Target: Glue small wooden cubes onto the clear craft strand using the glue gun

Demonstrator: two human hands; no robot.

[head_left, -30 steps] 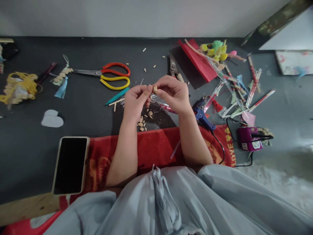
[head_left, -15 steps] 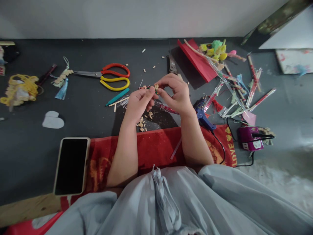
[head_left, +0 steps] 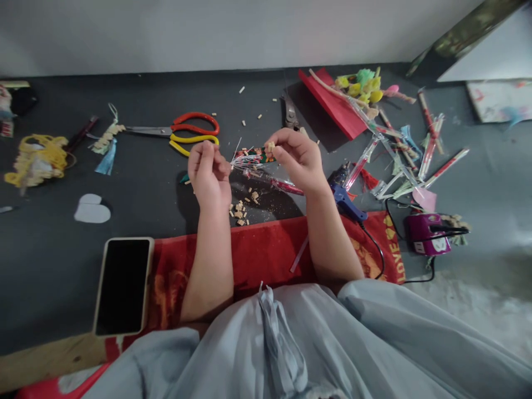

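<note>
My right hand point(head_left: 298, 160) pinches a small cluster of pale wooden pieces point(head_left: 271, 146) between thumb and forefinger. Apart from it, to the left, my left hand point(head_left: 211, 176) is raised with thumb and fingers pressed together; what they hold, if anything, is too small to make out. Between the hands, on the table, lie a bundle of thin white wires point(head_left: 246, 160) and a strip with a green and red flowered pattern point(head_left: 256, 154). Loose wooden bits point(head_left: 239, 210) are scattered just below. Scissors with red and yellow handles point(head_left: 195, 132) lie beyond my left hand, which partly covers them.
A blue glue gun point(head_left: 348, 202) lies beside my right forearm, its cord running to a purple power block point(head_left: 428, 234). A red towel point(head_left: 266, 249) lies under my forearms, with a phone point(head_left: 123, 285) at its left. Pliers point(head_left: 290, 113) and red paper point(head_left: 332, 105) lie farther back.
My left hand has moved left, away from my right hand, and now covers most of the teal pen. The white wires and flowered strip have come into view between the hands.
</note>
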